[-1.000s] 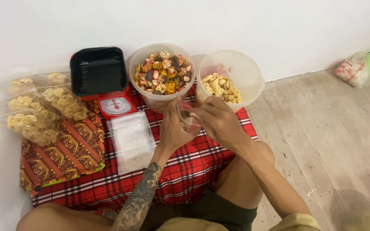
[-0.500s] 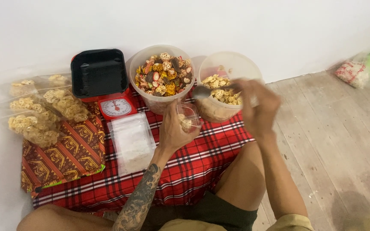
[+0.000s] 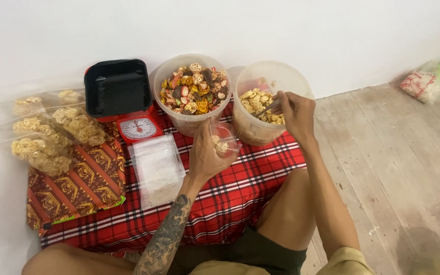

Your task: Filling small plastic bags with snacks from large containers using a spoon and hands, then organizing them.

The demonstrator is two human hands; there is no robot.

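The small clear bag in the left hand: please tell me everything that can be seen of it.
The small clear bag is thin see-through plastic. The left hand holds it upright from the side, its mouth open at the top. A few pale, ring-shaped crackers lie at its bottom; the rest looks empty. It hangs above the red checked cloth, just in front of the two round tubs. Only the left hand touches it, as far as I can see.

cloth: red plaid cloth (image 3: 240, 203) on wooden floor (image 3: 408, 168), wall behind
tubs: clear plastic tub of mixed snacks (image 3: 193, 91) left of clear plastic tub of pale crackers (image 3: 260, 102)
scale: red kitchen scale with black tray (image 3: 123, 102) left of tubs
bags: stack of empty clear bags (image 3: 156, 168) before scale
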